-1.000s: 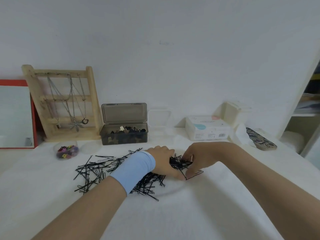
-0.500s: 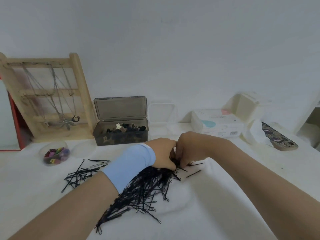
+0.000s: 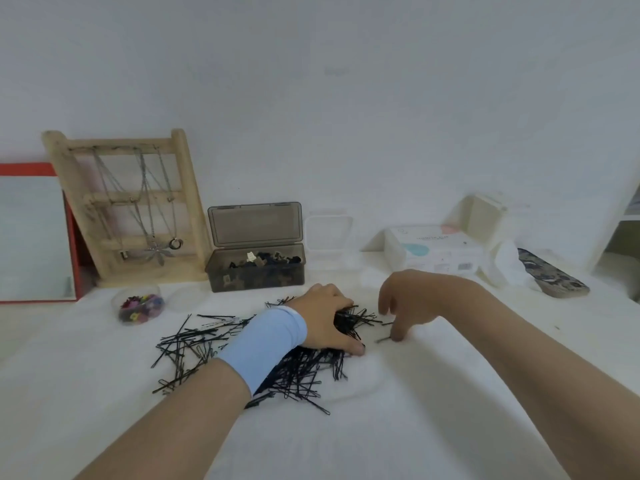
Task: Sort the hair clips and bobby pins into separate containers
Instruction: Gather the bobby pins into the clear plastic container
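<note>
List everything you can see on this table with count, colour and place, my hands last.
bobby pins: many, black, heaped in the middle
smoky box: one, dark translucent, lid up, dark clips inside, behind the heap
round tub: one, clear, coloured clips inside, left of the heap
clear box: one, transparent, right of the smoky box
jewellery stand: one, pale wood, back left
mirror: one, red-framed, far left
carton: one, white, back right
patterned case: one, dark, far right
wristband: one, light blue, left wrist
left hand: one, gripping a bundle of pins
right hand: one, fingertips at a loose pin
</note>
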`<state>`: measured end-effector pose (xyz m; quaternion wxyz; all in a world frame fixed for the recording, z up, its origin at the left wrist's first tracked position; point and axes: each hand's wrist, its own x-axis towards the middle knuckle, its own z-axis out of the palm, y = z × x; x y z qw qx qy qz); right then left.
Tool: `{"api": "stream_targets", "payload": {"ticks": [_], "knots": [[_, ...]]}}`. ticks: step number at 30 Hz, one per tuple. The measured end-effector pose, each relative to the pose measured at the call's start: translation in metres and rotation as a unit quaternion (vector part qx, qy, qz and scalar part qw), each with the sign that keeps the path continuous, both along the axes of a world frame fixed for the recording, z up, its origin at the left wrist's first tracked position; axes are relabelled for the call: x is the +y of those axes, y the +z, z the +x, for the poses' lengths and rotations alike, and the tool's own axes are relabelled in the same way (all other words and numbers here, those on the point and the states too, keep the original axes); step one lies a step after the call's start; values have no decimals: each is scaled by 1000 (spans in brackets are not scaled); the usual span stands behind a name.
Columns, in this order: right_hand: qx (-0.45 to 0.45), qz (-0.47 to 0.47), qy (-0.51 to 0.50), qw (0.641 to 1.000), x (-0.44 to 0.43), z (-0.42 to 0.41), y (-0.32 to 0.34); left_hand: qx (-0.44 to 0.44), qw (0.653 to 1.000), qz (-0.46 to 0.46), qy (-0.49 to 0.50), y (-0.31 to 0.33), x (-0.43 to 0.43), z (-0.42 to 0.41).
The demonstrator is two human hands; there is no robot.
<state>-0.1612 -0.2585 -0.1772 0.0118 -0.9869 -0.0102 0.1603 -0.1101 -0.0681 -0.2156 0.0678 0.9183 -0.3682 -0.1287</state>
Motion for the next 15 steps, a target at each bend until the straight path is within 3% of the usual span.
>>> {"api": "stream_targets", "payload": {"ticks": [10,15], "knots": [[-90,155,52,982,24,11,0,10,997,-78,20,14,17,4],[-108,177,60,976,35,19,11,47,998,-22,38,20,35,10]]}}
